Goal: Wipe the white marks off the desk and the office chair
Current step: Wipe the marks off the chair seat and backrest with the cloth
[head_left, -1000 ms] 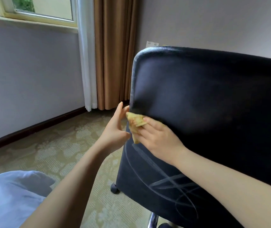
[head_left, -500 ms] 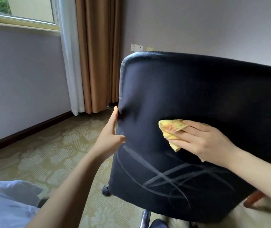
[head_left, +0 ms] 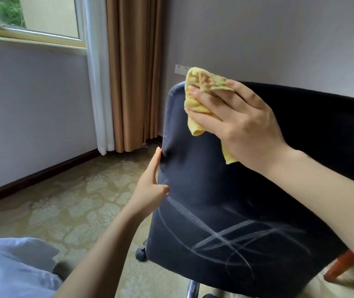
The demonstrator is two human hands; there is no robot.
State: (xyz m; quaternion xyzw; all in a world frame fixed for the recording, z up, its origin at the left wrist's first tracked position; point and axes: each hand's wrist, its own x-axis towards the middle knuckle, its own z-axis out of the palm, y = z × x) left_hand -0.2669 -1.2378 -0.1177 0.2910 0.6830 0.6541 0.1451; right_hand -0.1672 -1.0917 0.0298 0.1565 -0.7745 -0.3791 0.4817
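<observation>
The dark blue office chair's backrest (head_left: 257, 186) fills the right half of the head view, seen from behind. White scribbled marks (head_left: 225, 235) cross its lower part. My right hand (head_left: 240, 123) holds a bunched yellow cloth (head_left: 197, 104) against the backrest's upper left corner, with the cloth poking above the top edge. My left hand (head_left: 150, 186) rests on the backrest's left edge with its forefinger straight and its thumb on the fabric. The desk is out of view.
Brown curtains (head_left: 133, 72) and a white sheer hang in the corner behind the chair, below a window. A wall socket (head_left: 179, 68) sits just above the chair top. A castor (head_left: 140, 253) stands on patterned carpet. Light-blue fabric (head_left: 10, 269) lies bottom left, and a wooden piece (head_left: 341, 267) bottom right.
My right hand has swept the cloth from the backrest's left edge to its middle, then up to the top left corner. My left hand stays on the left edge.
</observation>
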